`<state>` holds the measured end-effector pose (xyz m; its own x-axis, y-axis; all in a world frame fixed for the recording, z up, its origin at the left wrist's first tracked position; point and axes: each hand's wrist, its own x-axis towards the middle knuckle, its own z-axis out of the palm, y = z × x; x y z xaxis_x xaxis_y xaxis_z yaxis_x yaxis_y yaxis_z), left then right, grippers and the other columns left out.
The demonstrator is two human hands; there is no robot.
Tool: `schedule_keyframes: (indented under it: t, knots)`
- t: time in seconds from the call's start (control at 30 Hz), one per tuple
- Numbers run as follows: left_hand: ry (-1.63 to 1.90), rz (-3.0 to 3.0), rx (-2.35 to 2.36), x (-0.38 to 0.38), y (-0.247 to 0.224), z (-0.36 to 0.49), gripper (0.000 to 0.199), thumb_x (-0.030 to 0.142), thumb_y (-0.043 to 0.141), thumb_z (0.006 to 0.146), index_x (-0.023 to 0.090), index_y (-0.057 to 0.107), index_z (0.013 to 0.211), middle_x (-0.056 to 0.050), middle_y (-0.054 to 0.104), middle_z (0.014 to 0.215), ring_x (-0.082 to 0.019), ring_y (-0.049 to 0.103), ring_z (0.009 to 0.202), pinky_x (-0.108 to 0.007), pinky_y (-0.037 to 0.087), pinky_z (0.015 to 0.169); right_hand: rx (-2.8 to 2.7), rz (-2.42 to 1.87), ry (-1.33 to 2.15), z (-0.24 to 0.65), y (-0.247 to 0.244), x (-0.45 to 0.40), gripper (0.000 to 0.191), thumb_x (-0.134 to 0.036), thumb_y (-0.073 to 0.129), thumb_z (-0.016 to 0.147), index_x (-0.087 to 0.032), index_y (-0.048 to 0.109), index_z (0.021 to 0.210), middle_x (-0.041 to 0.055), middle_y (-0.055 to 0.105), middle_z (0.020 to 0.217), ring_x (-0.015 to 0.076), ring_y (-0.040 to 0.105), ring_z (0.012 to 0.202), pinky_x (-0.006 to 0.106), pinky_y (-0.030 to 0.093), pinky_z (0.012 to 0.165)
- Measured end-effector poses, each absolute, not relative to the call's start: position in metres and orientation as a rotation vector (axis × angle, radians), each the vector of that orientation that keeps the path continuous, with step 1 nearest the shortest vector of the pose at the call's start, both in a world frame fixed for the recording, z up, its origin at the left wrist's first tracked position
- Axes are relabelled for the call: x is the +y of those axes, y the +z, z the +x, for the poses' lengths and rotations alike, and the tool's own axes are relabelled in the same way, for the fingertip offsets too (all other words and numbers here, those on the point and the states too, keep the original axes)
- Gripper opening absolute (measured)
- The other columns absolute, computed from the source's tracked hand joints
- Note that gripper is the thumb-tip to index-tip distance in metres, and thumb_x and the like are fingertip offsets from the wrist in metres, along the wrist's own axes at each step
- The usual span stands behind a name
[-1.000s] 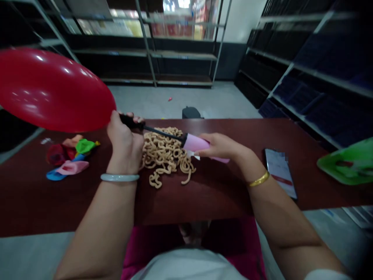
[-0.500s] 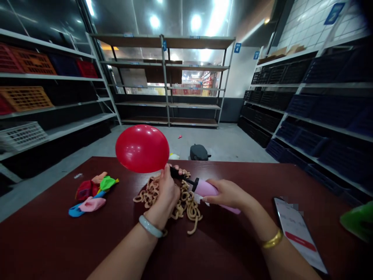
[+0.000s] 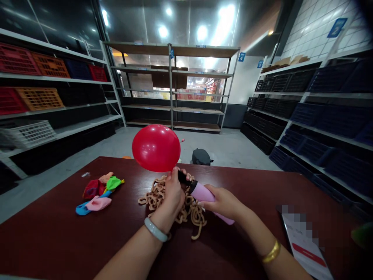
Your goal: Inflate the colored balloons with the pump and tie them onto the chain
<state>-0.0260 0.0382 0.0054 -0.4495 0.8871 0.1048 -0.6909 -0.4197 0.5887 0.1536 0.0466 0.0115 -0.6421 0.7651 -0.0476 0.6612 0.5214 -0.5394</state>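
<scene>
An inflated red balloon (image 3: 156,148) sits above the table's far edge, its neck at the fingertips of my left hand (image 3: 175,193). That hand is closed around the black end of a pink balloon pump (image 3: 203,192) and pinches the balloon's neck there. My right hand (image 3: 223,201) is wrapped round the pink barrel, which slants down to the right. Between the black end and the barrel no rod shows. Under both hands lies a heap of tan, curled, rope-like pieces (image 3: 155,194), partly hidden by my left hand.
Several limp balloons (image 3: 99,203) in various colours lie on the left of the dark red table (image 3: 122,241). A phone (image 3: 305,245) rests at the right, with a blurred green object (image 3: 363,235) beyond it. A dark grey bag (image 3: 201,156) is on the floor; shelves with crates line both sides.
My right hand has pushed the pink barrel up toward my left hand, and the black rod that showed between them has gone in. The view has shifted slightly.
</scene>
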Motion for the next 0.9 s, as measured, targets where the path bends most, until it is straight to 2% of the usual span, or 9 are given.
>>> schedule_keyframes:
  t: [0.17,0.37,0.63,0.9]
  knots:
    - [2.122,0.495,0.561,0.041,0.026,-0.076,0.020,0.029,0.063,0.080,0.019,0.046,0.075,0.001,0.053,0.063,-0.011,0.049,0.049,-0.025,0.041,0.051,-2.559,-1.107,0.909,0.162,0.014,0.052,0.047,-0.054,0.064,0.075,-0.027,0.061,0.114,0.0018,0.068,0.102,0.0225,0.062,0.089,0.028,0.042,0.071]
    - [2.229,0.505,0.529,0.035,0.034,-0.114,0.020,0.030,0.063,0.080,0.018,0.048,0.074,0.001,0.051,0.062,-0.010,0.048,0.050,-0.024,0.041,0.051,-2.571,-1.115,0.999,0.165,0.020,0.050,0.047,-0.052,0.065,0.075,-0.024,0.061,0.113,0.0033,0.068,0.100,0.0231,0.062,0.087,0.029,0.043,0.069]
    - [2.163,0.512,0.481,0.038,0.023,-0.086,0.020,0.032,0.062,0.082,0.020,0.047,0.077,0.002,0.051,0.064,-0.009,0.047,0.049,-0.024,0.040,0.051,-2.624,-1.105,0.853,0.165,0.020,0.047,0.049,-0.059,0.063,0.074,-0.023,0.062,0.107,0.0041,0.068,0.097,0.0228,0.061,0.084,0.027,0.040,0.065]
    - [1.975,0.526,0.485,0.029,0.002,-0.025,0.022,0.037,0.063,0.081,0.021,0.048,0.081,0.002,0.053,0.069,-0.011,0.052,0.056,-0.027,0.045,0.060,-2.573,-1.130,0.815,0.164,0.014,0.050,0.050,-0.061,0.061,0.076,-0.024,0.063,0.108,0.0034,0.068,0.095,0.0221,0.061,0.081,0.028,0.040,0.067]
